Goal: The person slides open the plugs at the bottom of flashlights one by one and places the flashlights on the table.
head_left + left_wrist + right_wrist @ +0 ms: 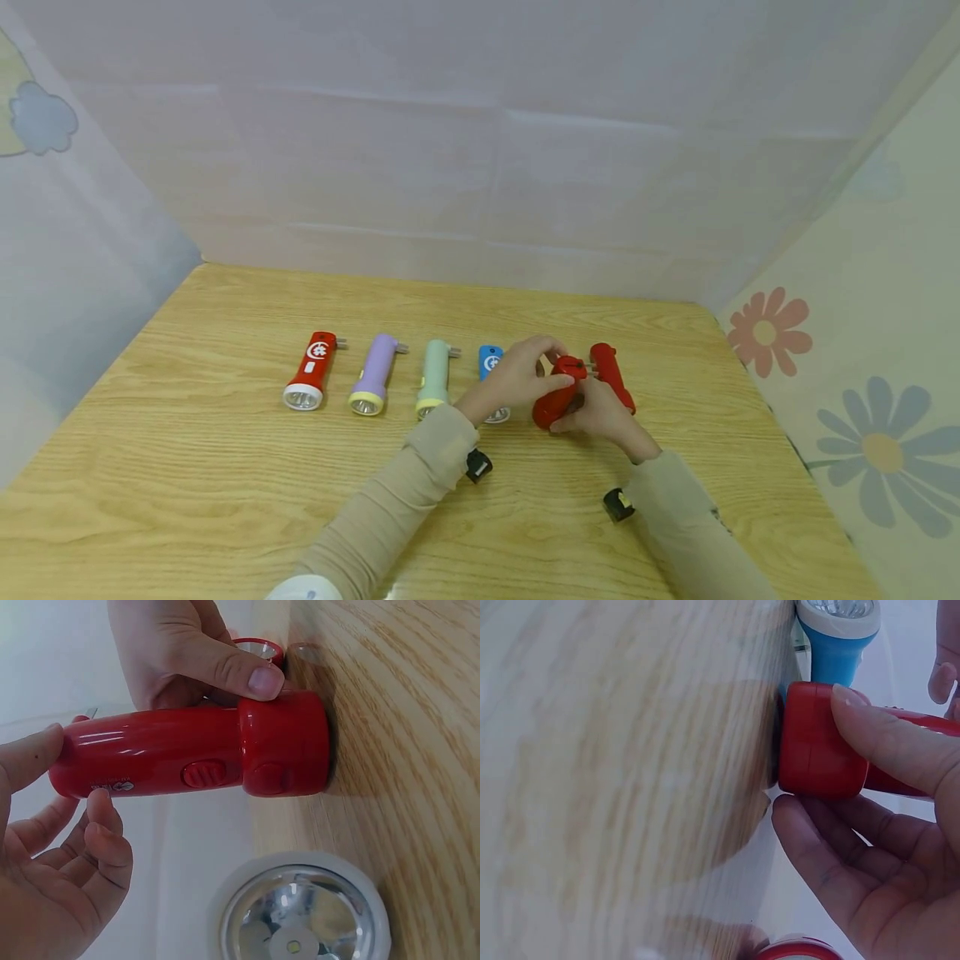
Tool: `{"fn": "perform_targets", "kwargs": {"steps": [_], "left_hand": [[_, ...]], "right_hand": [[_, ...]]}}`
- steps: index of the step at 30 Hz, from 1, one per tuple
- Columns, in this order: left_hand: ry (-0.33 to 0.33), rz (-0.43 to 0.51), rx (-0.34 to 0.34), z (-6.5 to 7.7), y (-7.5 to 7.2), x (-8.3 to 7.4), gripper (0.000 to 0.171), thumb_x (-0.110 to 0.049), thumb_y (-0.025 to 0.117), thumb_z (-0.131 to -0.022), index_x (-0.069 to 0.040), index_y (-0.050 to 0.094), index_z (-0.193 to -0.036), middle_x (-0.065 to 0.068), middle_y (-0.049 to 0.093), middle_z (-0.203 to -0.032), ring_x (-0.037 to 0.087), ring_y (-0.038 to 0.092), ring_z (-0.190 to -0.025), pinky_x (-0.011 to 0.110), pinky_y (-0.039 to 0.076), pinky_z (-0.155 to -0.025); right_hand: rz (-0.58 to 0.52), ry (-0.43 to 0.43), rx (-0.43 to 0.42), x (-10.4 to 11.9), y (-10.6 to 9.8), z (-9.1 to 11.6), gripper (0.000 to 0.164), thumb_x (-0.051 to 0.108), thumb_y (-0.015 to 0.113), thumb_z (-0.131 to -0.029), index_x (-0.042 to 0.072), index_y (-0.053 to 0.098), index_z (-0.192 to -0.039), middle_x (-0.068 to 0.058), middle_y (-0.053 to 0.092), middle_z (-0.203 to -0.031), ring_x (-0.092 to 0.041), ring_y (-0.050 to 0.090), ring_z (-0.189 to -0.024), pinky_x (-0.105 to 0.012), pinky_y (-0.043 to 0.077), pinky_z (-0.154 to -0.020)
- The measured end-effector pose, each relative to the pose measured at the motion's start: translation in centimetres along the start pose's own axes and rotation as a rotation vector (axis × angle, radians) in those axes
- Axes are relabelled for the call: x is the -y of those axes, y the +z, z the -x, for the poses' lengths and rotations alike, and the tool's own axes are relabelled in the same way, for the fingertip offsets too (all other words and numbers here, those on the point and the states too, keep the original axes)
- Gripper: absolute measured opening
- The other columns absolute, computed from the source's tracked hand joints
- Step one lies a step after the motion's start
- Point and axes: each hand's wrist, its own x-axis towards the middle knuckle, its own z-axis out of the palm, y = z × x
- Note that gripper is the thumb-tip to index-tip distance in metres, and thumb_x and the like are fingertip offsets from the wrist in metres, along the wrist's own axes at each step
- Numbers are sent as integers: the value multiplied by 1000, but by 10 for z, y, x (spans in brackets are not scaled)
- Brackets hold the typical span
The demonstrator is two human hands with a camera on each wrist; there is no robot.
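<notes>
Both hands are on one red flashlight [552, 407], which stands head-down close over the table. My left hand [521, 375] pinches its tail end between thumb and fingers, near the metal plug prongs. Lower down, my right hand [603, 408] grips the wide head, its thumb across the collar in the left wrist view. A slide switch [204, 775] shows on the barrel. Just right of the right hand lies another red flashlight [611, 371], partly covered by that hand. A blue flashlight [491, 357] with a white head lies left, partly hidden behind the left hand.
Farther left on the wooden table [225, 467], a mint flashlight [435, 371], a purple flashlight [377, 367] and a red flashlight with a white head [315, 362] lie in a row. A pale sheet wall [450, 167] rises behind the table.
</notes>
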Motion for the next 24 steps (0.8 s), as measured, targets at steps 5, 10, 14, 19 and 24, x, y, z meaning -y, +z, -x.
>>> {"fn": "perform_targets", "kwargs": {"steps": [5,10,14,19,24], "left_hand": [[-7,4,-14,0,0,-1,30,-20,62,-88,-6,54,-113,2,55,-97,11,49,-70,17,43,-62],[-22,7,-22,0,0,-2,30,-22,60,-89,-6,54,-114,3,55,-98,12,49,-72,18,43,-64],[-25,7,-28,0,0,-2,30,-23,59,-90,-6,54,-114,3,55,-99,12,49,-72,18,43,-63],[-45,20,-36,0,0,-2,30,-25,57,-91,-7,54,-115,3,56,-101,12,51,-74,19,44,-63],[-52,32,-48,0,1,-1,30,-25,57,-91,-7,54,-115,3,57,-101,12,51,-76,19,45,-63]], "right_hand": [[4,-1,14,-2,0,0,44,14,82,-65,-5,61,-99,-5,65,-83,-16,59,-70,-32,49,-65],[-1,13,23,-4,0,1,41,15,82,-66,-3,63,-97,-4,65,-81,-15,59,-70,-32,49,-65],[-6,6,31,-3,-1,2,38,15,81,-68,-2,64,-97,-2,65,-80,-14,58,-69,-31,48,-65],[-9,-40,44,-4,-2,3,35,16,79,-69,-1,65,-97,-2,66,-80,-14,58,-69,-29,48,-64],[-12,-72,63,-5,-3,4,34,16,78,-71,-2,65,-97,-2,66,-79,-13,58,-68,-28,48,-63]]}}
